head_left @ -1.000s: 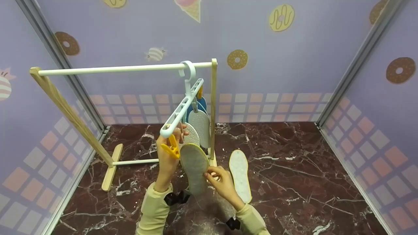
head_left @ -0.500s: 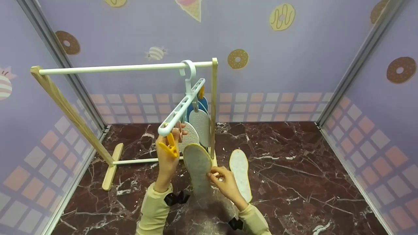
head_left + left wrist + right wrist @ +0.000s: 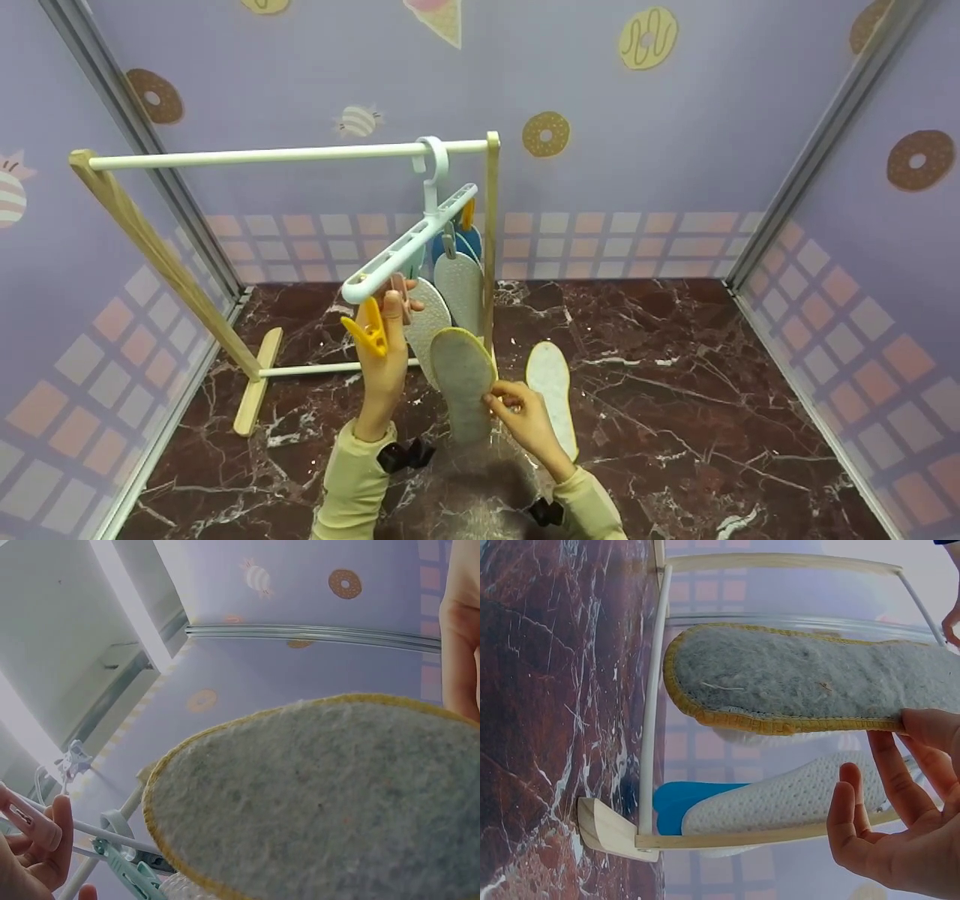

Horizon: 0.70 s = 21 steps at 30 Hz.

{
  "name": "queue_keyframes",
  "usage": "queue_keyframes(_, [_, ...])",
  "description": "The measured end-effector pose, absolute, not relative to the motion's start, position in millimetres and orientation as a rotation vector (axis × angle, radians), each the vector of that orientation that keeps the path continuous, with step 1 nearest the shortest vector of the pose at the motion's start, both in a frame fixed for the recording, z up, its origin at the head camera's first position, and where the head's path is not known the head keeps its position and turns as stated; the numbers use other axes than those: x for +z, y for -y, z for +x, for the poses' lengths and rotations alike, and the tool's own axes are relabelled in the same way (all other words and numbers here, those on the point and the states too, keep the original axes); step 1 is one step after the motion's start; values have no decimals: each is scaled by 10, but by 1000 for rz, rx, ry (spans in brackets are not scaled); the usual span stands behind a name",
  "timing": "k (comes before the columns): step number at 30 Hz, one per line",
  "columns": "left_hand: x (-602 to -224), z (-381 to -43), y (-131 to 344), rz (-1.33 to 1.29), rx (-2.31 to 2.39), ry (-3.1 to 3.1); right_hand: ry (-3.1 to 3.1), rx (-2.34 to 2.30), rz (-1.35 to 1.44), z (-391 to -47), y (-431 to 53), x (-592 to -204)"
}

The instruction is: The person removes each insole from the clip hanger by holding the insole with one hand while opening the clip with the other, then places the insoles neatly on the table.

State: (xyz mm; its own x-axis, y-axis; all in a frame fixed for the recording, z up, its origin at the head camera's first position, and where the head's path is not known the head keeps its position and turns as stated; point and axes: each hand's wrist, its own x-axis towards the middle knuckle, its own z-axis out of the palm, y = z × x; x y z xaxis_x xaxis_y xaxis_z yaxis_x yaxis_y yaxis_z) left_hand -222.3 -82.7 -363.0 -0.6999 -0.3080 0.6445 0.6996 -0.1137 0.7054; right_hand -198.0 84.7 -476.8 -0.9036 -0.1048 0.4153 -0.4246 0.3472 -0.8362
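My left hand (image 3: 385, 375) is at the near end of the pale hanger (image 3: 397, 251), its thumb and fingers pinching a pink clothespin (image 3: 34, 819) that hangs there. My right hand (image 3: 525, 420) holds a grey felt insole (image 3: 461, 375) with yellow edging, thumb and fingers pinching its long side edge. The insole stands upright, toe end up, just right of the left hand and apart from the pink clothespin. A yellow clothespin (image 3: 369, 328) dangles in front of the left hand. A matching insole (image 3: 550, 390) lies on the dark marbled surface beside the right hand.
The hanger hooks over the top bar (image 3: 262, 157) of a wooden rack. White dimpled insoles (image 3: 459, 289) and blue insoles (image 3: 469, 244) hang from its far half. A rack post (image 3: 491, 247) stands close to them. Patterned walls enclose the back and sides.
The hanger's near end has swung left, with the left hand and both nearby clothespins. The held insole and right hand have shifted slightly right.
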Motion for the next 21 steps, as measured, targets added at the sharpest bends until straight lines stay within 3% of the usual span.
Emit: queue_keyframes(21, [-3636,-2235,850,-324,-2028,1404,2349,1703,400,-2022,-1071,-4825])
